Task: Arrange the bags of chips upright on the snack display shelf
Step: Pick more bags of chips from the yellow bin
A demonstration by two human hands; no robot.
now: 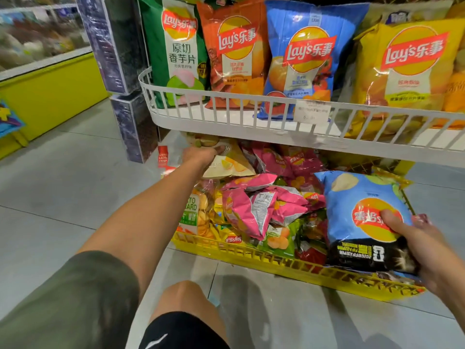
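A white wire shelf (226, 114) holds upright chip bags: green (176, 51), orange (234, 54), blue (304, 56) and yellow (407, 69). Below it a yellow basket (276, 263) on the floor is heaped with lying bags, several of them pink (251, 207). My left hand (201, 153) reaches under the shelf to the basket's far left and grips a pale yellow bag (231, 165). My right hand (412, 240) holds a blue and black bag (364, 222) upside down over the basket's right end.
Dark wrapped boxes (120, 46) stand stacked left of the shelf. A yellow-based glass counter (45, 79) runs along the far left. Grey tiled floor (63, 185) lies open to the left and in front. My knee (186, 298) is just before the basket.
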